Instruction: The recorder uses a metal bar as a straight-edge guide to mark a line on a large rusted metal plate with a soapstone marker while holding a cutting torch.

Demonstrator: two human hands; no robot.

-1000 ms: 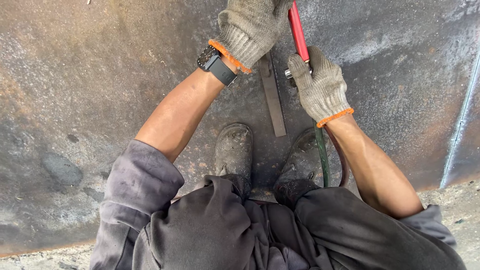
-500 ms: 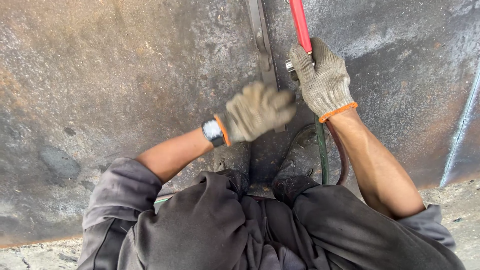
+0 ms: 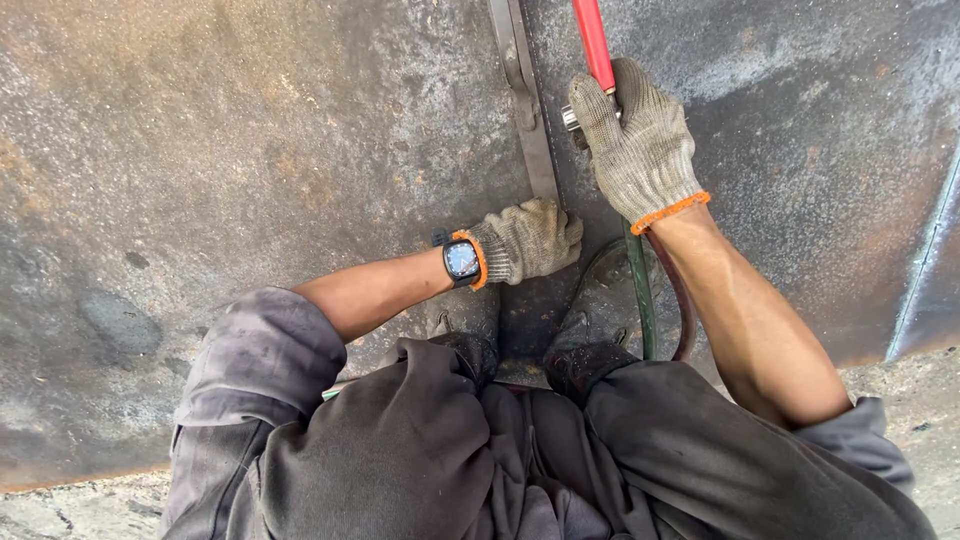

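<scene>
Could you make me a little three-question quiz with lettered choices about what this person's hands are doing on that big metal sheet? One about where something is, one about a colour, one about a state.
1. Where does the left hand rest?
A. At the near end of the flat metal bar
B. On the person's knee
C. On the red handle

2. What colour are the cuffs of the knit gloves?
A. Blue
B. Orange
C. White

3. How is the right hand holding the red-handled tool?
A. Open palm laid flat beside it
B. Fingers wrapped shut around it
C. Not touching it

Answers:
1. A, the gloved left hand lies on the steel plate right at the bar's near end.
2. B, an orange band edges each glove at the wrist.
3. B, the fingers curl closed around the tool just below its red handle.
</scene>
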